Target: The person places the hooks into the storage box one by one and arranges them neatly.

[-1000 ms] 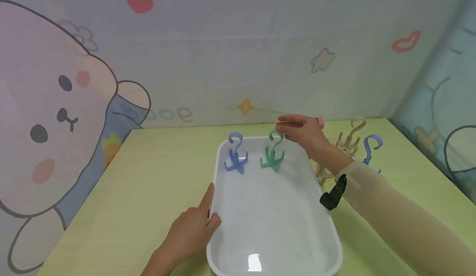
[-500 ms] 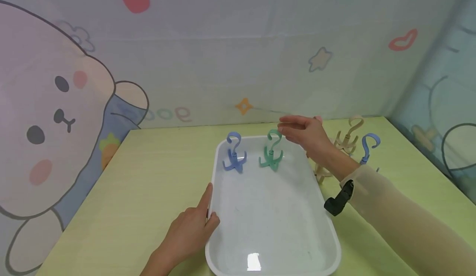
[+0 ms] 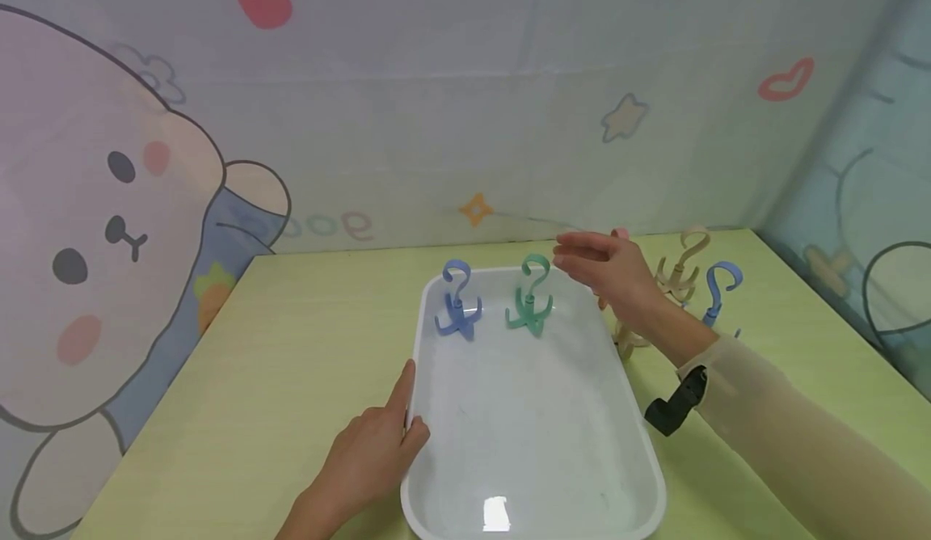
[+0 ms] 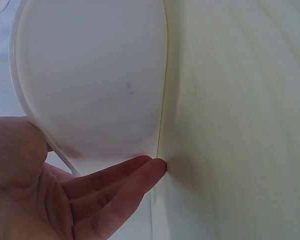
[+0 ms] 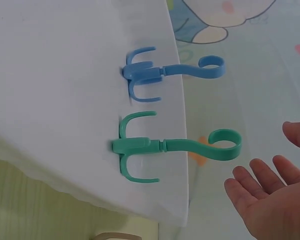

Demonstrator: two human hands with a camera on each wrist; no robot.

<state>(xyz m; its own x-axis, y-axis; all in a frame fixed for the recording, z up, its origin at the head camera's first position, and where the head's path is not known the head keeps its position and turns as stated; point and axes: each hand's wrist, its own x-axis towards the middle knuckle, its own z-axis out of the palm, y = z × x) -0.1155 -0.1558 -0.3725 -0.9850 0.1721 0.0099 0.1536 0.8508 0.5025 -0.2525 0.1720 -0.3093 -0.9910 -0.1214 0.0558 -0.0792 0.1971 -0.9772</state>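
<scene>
A white tray lies on the table with two four-pronged rotating hooks standing upright at its far end. The blue hook is on the left, the green hook on the right. My left hand holds the tray's left side, thumb over the rim; in the left wrist view its fingers lie against the outer wall. Just right of the green hook's curved top hovers my right hand. The right wrist view shows this hand apart from the green hook, holding nothing.
Right of the tray, on the yellow-green table, stand a beige hook and another blue hook. A second beige hook and a pink one are partly hidden by the right hand and arm. A printed curtain hangs behind.
My right hand has drawn back slightly to the right, away from the green hook's top. The left hand, tray and hooks stay in place; the head view has shifted a little.
</scene>
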